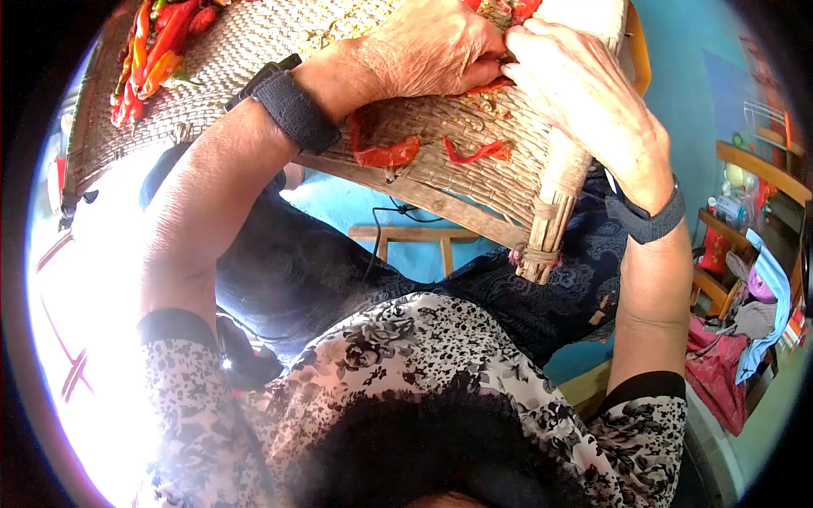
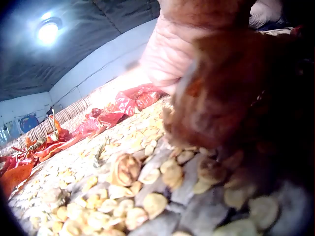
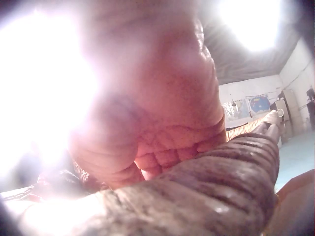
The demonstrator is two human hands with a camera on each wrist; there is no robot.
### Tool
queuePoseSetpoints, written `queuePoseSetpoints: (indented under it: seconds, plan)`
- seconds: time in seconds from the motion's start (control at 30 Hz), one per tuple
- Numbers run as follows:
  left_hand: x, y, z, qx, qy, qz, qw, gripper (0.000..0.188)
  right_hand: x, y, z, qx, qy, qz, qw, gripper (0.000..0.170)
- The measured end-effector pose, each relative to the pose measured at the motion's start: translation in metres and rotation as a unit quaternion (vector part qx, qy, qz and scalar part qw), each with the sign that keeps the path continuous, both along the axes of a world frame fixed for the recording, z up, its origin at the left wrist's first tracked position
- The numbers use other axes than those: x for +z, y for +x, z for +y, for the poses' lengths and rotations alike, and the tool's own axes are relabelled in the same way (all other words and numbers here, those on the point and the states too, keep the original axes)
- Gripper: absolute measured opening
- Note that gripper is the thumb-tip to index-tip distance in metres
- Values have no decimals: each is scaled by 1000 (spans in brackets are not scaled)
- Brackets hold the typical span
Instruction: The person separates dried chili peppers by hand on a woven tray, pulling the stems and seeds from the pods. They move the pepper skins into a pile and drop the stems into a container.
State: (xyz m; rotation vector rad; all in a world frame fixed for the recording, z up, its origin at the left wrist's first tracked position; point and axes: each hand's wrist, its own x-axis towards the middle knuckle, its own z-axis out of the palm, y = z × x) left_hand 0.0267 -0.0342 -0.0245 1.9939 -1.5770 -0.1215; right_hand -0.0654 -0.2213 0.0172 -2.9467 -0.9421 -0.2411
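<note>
The thin, wrinkled red pepper piece (image 1: 489,85) over the tan woven tray (image 1: 233,59) should handle light, leathery and easily torn (best taken by its edges), and the left hand (image 1: 436,49) and right hand (image 1: 584,89), fingers curled, apparently pinch it.

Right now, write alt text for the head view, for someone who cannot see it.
A person's left hand and right hand meet, fingers curled, at a red chili piece over a woven tray. Torn chili skins and pale seeds lie nearby; whole red chilies are heaped at upper left.
</note>
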Motion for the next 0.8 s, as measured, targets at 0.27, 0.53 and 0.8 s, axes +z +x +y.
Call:
queuePoseSetpoints:
  seconds: [0.27,0.53,0.8]
  plan:
    - [3,-2,0,18,12,1,1000,21,1,5,4,-16,-8,42,999,19]
    - [4,-2,1,14,5,-13,1000,21,3,5,2,-10,-1,42,999,21]
    - [3,-2,1,15,2,-24,1000,21,-1,1,3,-1,10,0,1000,23]
